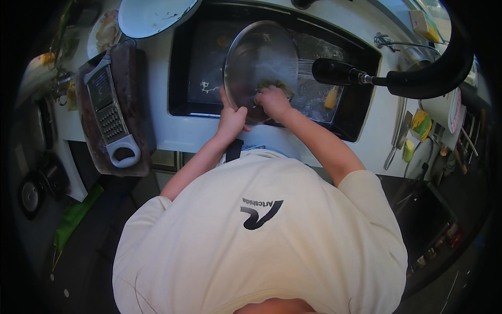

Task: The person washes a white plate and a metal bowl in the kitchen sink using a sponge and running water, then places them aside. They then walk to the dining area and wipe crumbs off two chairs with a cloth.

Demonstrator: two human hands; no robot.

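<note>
Over the black sink (196, 96) I see a round metal bowl (245, 55), tilted on its side, its inside facing the running water. My left hand (232, 117) grips the near left part of its rim. Inside the bowl, my right hand (273, 103) is closed on a crumpled greenish scrubber or cloth (284, 87); its exact kind cannot be told. Water sprays leftward from a black pull-out tap head (333, 72) into the bowl. A small yellowish piece (331, 98) lies in the sink's right part.
Left of the sink, a metal grater (108, 106) with a grey handle lies on a dark board (139, 117). A white basin (153, 19) overlaps the sink's far left corner. The black tap hose (435, 86) arches in from the right, above a knife (400, 133) and a yellow-green packet (421, 125).
</note>
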